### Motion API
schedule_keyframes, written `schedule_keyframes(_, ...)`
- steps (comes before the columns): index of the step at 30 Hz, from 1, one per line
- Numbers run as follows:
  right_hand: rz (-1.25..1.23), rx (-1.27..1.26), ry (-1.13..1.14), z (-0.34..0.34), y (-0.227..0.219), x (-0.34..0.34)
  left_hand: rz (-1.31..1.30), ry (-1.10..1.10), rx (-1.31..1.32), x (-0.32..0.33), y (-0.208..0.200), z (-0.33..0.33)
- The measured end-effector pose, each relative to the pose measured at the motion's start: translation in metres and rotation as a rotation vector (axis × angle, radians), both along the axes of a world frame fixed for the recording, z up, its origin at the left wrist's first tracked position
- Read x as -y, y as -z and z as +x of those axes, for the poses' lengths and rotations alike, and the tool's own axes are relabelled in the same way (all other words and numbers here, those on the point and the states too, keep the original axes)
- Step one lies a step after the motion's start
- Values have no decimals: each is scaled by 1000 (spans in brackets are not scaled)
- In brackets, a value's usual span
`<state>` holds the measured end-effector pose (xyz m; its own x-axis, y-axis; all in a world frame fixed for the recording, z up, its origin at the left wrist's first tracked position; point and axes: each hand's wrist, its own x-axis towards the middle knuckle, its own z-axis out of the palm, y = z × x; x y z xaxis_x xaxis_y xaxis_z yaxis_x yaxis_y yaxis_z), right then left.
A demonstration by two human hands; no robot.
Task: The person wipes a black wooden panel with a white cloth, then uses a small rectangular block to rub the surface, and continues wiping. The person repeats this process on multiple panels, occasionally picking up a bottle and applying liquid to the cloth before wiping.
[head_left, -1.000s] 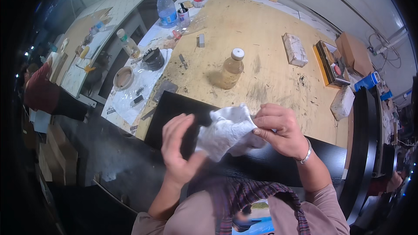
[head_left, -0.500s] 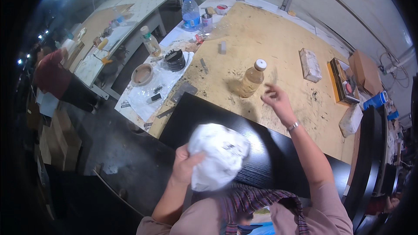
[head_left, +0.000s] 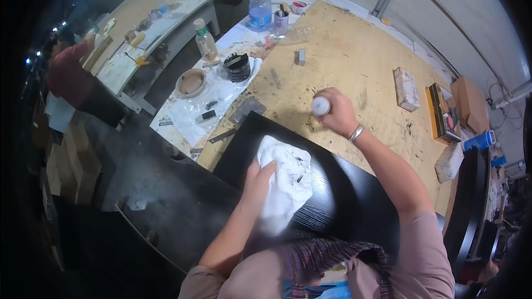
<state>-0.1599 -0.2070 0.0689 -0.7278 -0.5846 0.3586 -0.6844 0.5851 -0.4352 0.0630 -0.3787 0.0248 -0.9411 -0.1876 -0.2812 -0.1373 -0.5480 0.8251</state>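
Observation:
In my left hand (head_left: 256,184) is a crumpled white cloth (head_left: 285,180) with dark smudges, held over the near part of a glossy black board (head_left: 354,199). My right hand (head_left: 339,115) is wrapped round a bottle of yellowish liquid, mostly hidden by the fingers; its white cap (head_left: 320,106) points up toward me. The bottle is over the yellowish tabletop (head_left: 366,61), just past the board's far edge; I cannot tell whether it still touches the table.
To the left are a black-smeared tub (head_left: 237,67), a round bowl (head_left: 190,83), a green-capped bottle (head_left: 205,41) and a large water bottle (head_left: 259,8). A wrapped block (head_left: 407,88) and an open box (head_left: 443,112) lie to the right. Another person (head_left: 75,83) stands far left.
My right hand has moved from beside the bottle to a grip round it, and the bottle leans toward me. The cloth now hangs longer from my left hand. The view has shifted slightly.

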Motion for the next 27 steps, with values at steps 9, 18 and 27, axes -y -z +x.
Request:
schedule_keyframes(9, 530, -288, -302, 69, -32, 9, -68, 100, -59, -25, 3, -29)
schedule_keyframes(18, 711, -352, -190, 72, -38, -1, 42, 191, -73, -30, 9, -25)
schedule_keyframes(27, 167, -140, -4, 40, -24, -1, -115, 93, -56, 19, -48, 7)
